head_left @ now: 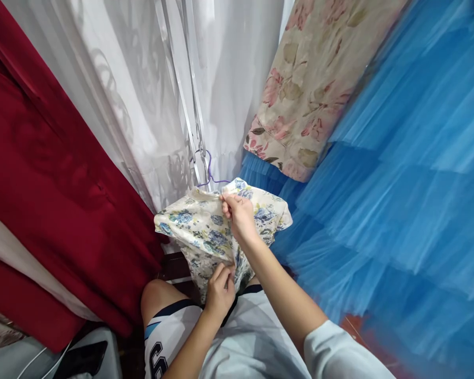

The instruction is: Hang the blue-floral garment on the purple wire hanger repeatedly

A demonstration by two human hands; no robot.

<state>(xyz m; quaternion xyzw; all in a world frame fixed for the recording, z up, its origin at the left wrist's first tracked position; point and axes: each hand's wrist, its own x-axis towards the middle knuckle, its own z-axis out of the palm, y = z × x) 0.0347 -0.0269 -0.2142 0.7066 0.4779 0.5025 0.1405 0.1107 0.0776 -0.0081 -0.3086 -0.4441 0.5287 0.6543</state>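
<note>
A white blouse with blue and yellow flowers (215,231) hangs in front of me on a purple hanger (210,171). My right hand (237,210) is closed in a pinch on the blouse's front edge, close to the neckline. Lower down, above my lap, my left hand (221,288) has its fingers curled around the same front edge. The cloth between the two hands is drawn into a fold. Whether buttons lie under my fingertips cannot be made out.
White curtains (237,73) with metal straps (181,79) hang behind the blouse. Red cloth (63,173) drapes on the left. A pink-flowered fabric (300,95) and a tiered blue tulle skirt (395,200) hang on the right. A dark phone (81,360) lies on a grey surface at lower left.
</note>
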